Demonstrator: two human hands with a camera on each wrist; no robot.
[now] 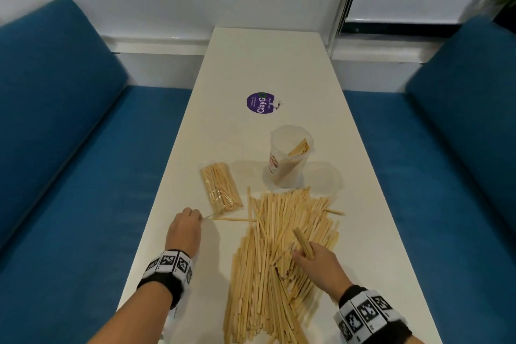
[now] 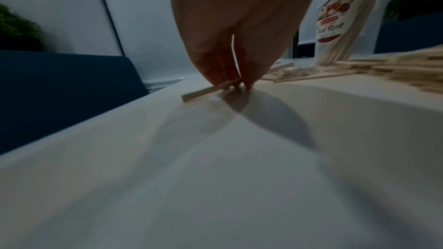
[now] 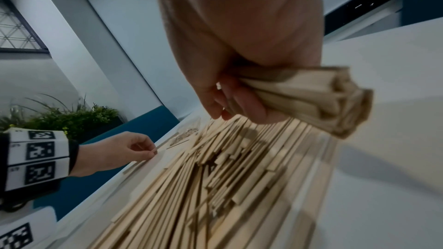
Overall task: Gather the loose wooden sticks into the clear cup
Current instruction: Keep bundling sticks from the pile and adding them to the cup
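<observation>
Hands [image 1: 185, 227] [image 1: 318, 258] pinch flat, pale wooden sticks [image 1: 303, 241].

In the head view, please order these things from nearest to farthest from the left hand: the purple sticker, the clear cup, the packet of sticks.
From the left hand:
1. packet of sticks, just beyond the hand, slightly right.
2. clear cup, farther back and right, upright, a few sticks inside.
3. purple sticker, farthest, mid-table beyond the cup.

You have one clear cup [image 1: 289, 156], one sealed packet of sticks [image 1: 220, 190], one purple sticker [image 1: 261, 102], and loose wooden sticks [image 1: 279, 260] beyond counting.
</observation>
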